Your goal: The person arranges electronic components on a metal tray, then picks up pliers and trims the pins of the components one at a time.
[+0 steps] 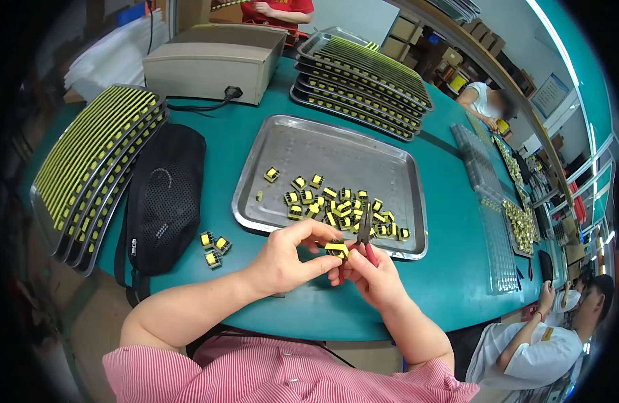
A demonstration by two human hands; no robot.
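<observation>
My left hand (287, 260) pinches a small transformer (336, 249) with a black body and yellow tape between thumb and fingers. Closed around red-handled pliers (365, 233) is my right hand (379, 281); their dark jaws point up and away from me. The right fingertips also reach the held transformer, and part of it is hidden. Both hands are over the near edge of a metal tray (323, 144). Inside that tray lies a loose pile of similar transformers (343, 207). Three more transformers (215, 249) sit on the green table, left of my hands.
A black zippered bag (165, 198) lies beside stacked trays (98, 161) of transformers at left. More stacked trays (363, 80) stand at the back, near a beige machine (215, 57) with a power cord. Clear plastic trays (498, 248) line the right. Other people sit around.
</observation>
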